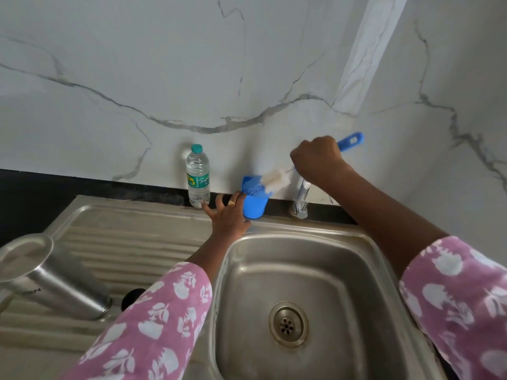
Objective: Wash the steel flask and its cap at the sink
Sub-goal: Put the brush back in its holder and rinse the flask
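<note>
**Q:** Steel flask (55, 281): location?
**A:** It lies on its side on the ribbed drainboard (131, 242), left of the sink basin (343, 270). Neither hand touches it.

**Q:** Cap?
**A:** A small black round item (132, 297) sits on the drainboard just beside the flask's narrower end, partly hidden by the left sleeve. Whether it is the cap cannot be told.

**Q:** Left hand (227, 218)?
**A:** It is palm down at the back rim of the sink. The fingers are straight and spread. Those nearest the blue cup (255, 205) rest against its side, and the outermost fingertip reaches close to the base of the water bottle (198, 179). One finger carries a ring.

**Q:** Right hand (318, 157)?
**A:** It is raised above the tap (301, 198). The fingers are curled into a fist round the blue handle of the bottle brush (274, 182). The handle end projects behind the hand, up and to the right.

**Q:** Brush head?
**A:** It is angled down and to the left. The blue bristle tip is at the mouth of the blue cup, with the white section just above it. This area is blurred, so how far the tip sits inside the cup cannot be told.
</note>
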